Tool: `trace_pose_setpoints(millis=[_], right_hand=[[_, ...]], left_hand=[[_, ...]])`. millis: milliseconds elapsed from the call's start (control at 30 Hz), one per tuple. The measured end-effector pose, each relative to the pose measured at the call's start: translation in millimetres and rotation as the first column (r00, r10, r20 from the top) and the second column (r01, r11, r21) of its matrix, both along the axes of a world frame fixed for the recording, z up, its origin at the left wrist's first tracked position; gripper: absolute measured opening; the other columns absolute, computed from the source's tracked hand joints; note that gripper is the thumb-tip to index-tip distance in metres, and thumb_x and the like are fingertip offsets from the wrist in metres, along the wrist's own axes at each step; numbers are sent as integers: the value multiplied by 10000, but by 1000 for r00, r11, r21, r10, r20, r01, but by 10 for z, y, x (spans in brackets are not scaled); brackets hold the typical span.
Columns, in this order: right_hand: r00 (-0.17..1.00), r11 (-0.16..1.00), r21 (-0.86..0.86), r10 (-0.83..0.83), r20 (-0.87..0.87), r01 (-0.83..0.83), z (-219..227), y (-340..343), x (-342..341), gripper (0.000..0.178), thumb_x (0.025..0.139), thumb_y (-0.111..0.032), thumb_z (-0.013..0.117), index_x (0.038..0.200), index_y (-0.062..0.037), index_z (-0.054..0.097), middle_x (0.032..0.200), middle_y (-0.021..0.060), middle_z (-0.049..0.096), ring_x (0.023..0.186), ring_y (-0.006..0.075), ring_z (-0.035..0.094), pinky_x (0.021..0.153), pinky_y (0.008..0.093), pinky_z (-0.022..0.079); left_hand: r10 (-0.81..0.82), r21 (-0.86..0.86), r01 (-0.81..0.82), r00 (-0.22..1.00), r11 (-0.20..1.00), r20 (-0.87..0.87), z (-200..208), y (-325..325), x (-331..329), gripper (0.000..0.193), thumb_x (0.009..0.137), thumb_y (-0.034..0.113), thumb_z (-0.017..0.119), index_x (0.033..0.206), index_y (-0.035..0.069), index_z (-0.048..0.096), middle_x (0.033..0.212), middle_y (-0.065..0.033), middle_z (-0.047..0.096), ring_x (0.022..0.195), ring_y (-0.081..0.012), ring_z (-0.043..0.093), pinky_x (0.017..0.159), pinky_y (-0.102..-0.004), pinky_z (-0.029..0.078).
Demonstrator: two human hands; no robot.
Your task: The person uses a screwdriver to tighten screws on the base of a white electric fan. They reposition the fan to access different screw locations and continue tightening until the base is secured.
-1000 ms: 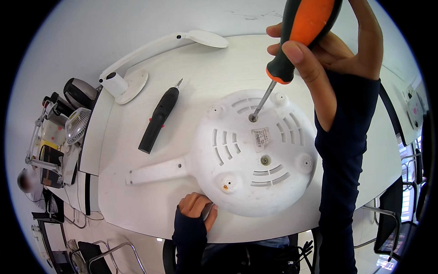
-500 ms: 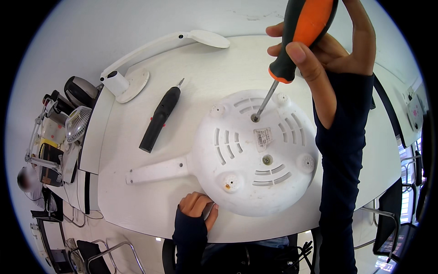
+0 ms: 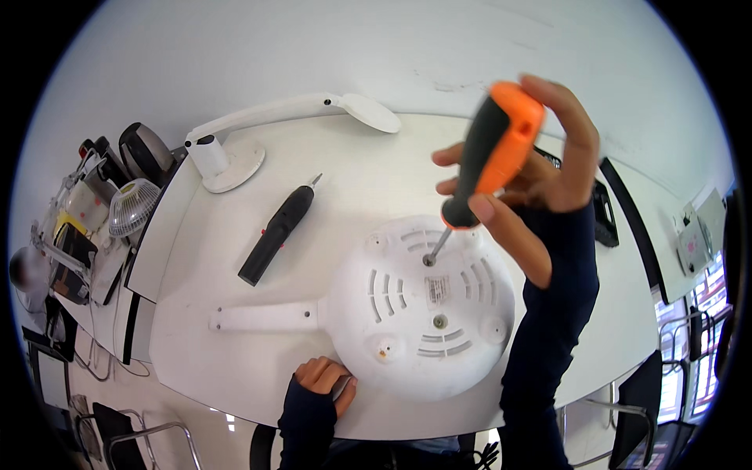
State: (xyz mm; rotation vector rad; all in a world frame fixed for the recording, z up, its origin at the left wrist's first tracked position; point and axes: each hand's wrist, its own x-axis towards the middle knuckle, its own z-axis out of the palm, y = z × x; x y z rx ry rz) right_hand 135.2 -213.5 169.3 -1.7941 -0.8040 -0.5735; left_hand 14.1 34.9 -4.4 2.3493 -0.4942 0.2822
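Observation:
A round white appliance (image 3: 462,378) with a long straight handle (image 3: 270,317) lies underside up, showing vent slots, small feet, a label and two recessed screw holes. My right hand (image 3: 548,172) grips an orange-and-black screwdriver (image 3: 479,157), thumb on one side of its handle and fingers round the other. The screwdriver leans to the right, its tip down in the upper screw hole (image 3: 429,259). My left hand (image 3: 321,377) rests curled on the table beside the appliance's near left edge, below its handle. A grey patch shows between thumb and fingers, too small to name.
On the white table (image 3: 204,258) lies a black cordless electric screwdriver (image 3: 278,233), left of the appliance. A white desk lamp (image 3: 235,168) stands at the back left. Behind my right forearm is a black case (image 3: 605,215). Side tables hold a small fan (image 3: 135,207) and a kettle (image 3: 146,153).
My view has shifted, so the table sits lower in the picture. The screwdriver stays in the same hole, its handle turned in my right hand. My left hand keeps its place.

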Motion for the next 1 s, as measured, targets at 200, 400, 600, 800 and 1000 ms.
trace_pose_setpoints(millis=[200,400,600,800,1000], right_hand=[[962,974,-89,-189,197,209,-4,54,-124,788,765,-110,659,1376,-110,161,974,237,593,841,324,670,691,381,577],[885,902,-165,-330,328,398,-11,40,-132,790,780,-182,699,1381,-105,192,996,254,616,813,345,677,702,373,571],[902,924,-38,-361,239,380,-44,85,-73,746,800,-206,681,1375,-93,219,1026,246,621,799,338,681,691,396,576],[877,903,-11,-415,242,430,-35,57,15,723,787,-197,690,1361,-91,262,1026,229,619,793,328,683,673,392,580],[912,936,-57,-323,254,348,-60,11,29,676,812,-179,659,1361,-96,273,1069,249,599,809,332,683,663,392,580]], left_hand=[[19,32,-18,999,999,-49,21,4,-18,142,682,56,698,747,61,572,712,-71,533,657,-252,517,602,-358,381],[28,43,-26,998,999,-54,21,-8,-29,147,686,60,702,742,54,565,722,-69,536,668,-247,520,615,-352,386],[36,40,-33,998,999,-59,27,2,-45,141,700,62,701,738,52,566,721,-71,527,666,-244,510,626,-346,388],[27,36,-25,998,999,-59,17,-13,-26,142,705,63,700,750,52,565,721,-69,519,662,-243,503,627,-345,387],[26,10,-25,998,1000,-61,-19,20,-29,138,706,58,695,755,55,566,722,-64,519,657,-243,502,628,-344,392]])
